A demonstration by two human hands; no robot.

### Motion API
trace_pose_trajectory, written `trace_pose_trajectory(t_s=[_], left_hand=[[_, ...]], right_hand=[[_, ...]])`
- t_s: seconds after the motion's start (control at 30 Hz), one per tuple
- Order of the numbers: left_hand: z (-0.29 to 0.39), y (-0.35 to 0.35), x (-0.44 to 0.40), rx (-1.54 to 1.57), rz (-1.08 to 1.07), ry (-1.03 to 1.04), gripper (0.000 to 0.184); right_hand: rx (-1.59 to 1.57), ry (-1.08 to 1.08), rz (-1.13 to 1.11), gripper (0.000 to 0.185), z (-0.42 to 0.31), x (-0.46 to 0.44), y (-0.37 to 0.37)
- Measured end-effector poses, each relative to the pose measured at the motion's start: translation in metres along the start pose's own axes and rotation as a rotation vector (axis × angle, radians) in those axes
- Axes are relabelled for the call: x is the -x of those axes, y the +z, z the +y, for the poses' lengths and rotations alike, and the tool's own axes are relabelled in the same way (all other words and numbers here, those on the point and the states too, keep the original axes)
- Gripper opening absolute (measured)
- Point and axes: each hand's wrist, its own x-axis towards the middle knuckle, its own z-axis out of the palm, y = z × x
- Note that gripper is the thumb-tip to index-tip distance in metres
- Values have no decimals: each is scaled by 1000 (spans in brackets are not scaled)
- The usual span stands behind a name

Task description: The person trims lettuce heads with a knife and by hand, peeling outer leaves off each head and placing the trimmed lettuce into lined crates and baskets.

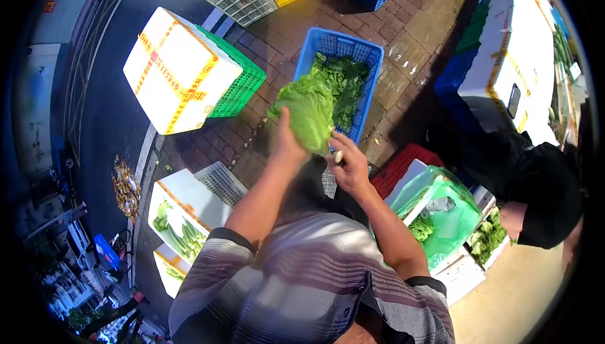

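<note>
Lettuce (305,114) is held; blue basket (334,40) contains greens (350,87).

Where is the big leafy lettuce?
In the head view, the lettuce is near the middle, in the left hand, with the right hand by its lower edge. It hides part of the blue basket of greens.

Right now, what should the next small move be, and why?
Perhaps tidy the lower end of the lettuce with the right hand: it is close beside that end, holding a pale-ended object, while the left hand grips the lettuce.
</note>
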Motion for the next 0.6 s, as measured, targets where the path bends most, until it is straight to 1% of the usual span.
trace_pose_trajectory(t_s=[0.03,0.07,0.1,0.13,0.17,0.23,0.27,0.33,0.4,0.5,0.53,0.6], left_hand=[[0,1,-2,16,-25,-9,67],[0,1,-3,1,-20,8,66],[0,-1,-4,-16,-15,26,65],[1,-4,-5,-32,-12,45,64],[2,-6,-7,-54,4,40,68],[3,-13,-8,-95,37,27,77],[4,-16,-10,-105,45,38,77],[4,-18,-11,-122,64,64,77],[3,-18,-14,-137,38,74,78],[-2,-17,-15,-145,41,76,79],[-3,-16,-16,-149,47,77,80],[-5,-20,-17,-80,48,105,65]], right_hand=[[-73,-8,100,39,8,1,4],[-224,292,76,23,17,8,5],[-219,426,76,20,2,-7,-3],[-279,573,19,22,13,-13,-5],[-338,721,-39,23,24,-18,-6],[-181,695,-83,24,32,-28,-1],[-103,682,-106,25,33,-30,1],[-176,530,-96,21,27,-25,8],[-242,379,-78,19,19,-20,13],[-85,301,-24,16,15,-18,15],[-82,264,-6,16,19,-16,17],[33,260,2,16,20,-15,18]])
